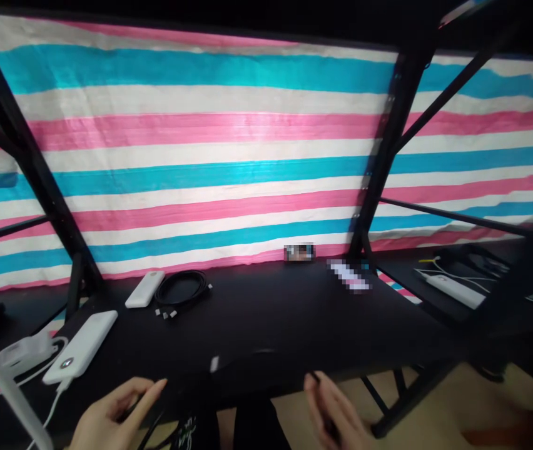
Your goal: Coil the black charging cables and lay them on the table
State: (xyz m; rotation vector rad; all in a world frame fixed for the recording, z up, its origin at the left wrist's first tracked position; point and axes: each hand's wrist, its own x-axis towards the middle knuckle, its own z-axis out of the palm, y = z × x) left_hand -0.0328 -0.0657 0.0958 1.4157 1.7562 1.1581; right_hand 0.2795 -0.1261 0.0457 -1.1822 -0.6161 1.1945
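Fingers (151, 390) of your left hand (107, 420) pinch thin black cable (154, 424), lower left of frame; your right hand (336, 415) closes round same cable, lower centre. Likely light, limp, smooth: grip near end, not slack middle.

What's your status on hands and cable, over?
Both at the table edge: left hand and right hand pinching a black cable. It arcs over the tabletop between them. Near left hand lies a white power bank.
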